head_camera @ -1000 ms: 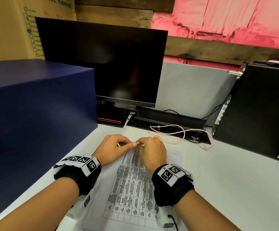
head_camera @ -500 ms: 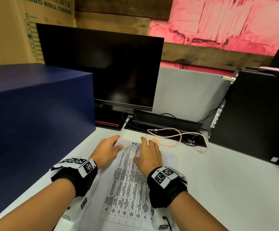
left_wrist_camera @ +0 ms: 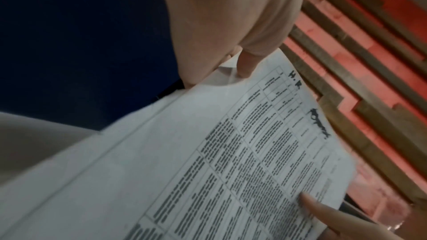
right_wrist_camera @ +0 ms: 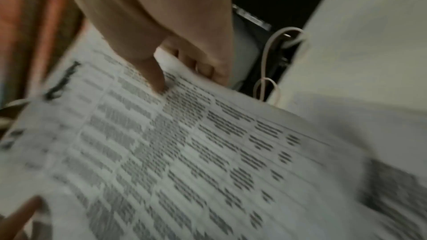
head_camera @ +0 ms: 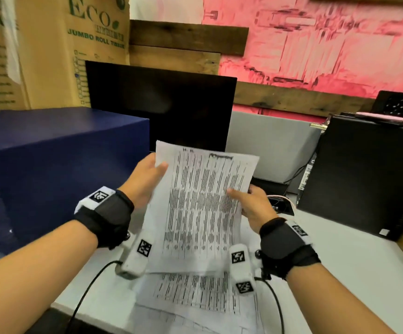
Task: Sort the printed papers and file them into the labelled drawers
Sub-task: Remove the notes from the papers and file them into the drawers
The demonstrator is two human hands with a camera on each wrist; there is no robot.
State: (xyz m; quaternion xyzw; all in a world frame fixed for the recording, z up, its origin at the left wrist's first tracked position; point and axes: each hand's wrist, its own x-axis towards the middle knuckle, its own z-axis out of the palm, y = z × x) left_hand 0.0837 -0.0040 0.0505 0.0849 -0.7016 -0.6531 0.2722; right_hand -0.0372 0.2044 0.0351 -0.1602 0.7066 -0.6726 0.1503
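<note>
Head view: you hold one printed sheet [head_camera: 202, 206] tilted up off the desk [head_camera: 354, 266], above the papers [head_camera: 195, 295] lying flat at 6 o'clock. Your left hand [head_camera: 145, 179] pinches the sheet's edge at 9 o'clock, thumb on the printed face; your right hand [head_camera: 251, 203] pinches the edge at 3 o'clock the same way. A blue box [head_camera: 58, 165] stands at 9 o'clock of the sheet, a dark monitor [head_camera: 166, 107] at 12 o'clock. No drawer labels are visible.

Left wrist view: your thumb [left_wrist_camera: 248, 63] presses the sheet near its top corner, with the other fingers hidden behind the paper. A handwritten heading [left_wrist_camera: 294, 79], apparently "H.R", sits at the top margin; read it before choosing a drawer.

Right wrist view: the thumb [right_wrist_camera: 154, 78] lies on the print and curled fingers [right_wrist_camera: 203, 68] back the page. The picture is blurred. Keep both pinches light and near the edges, so the sheet stays flat and uncreased.
</note>
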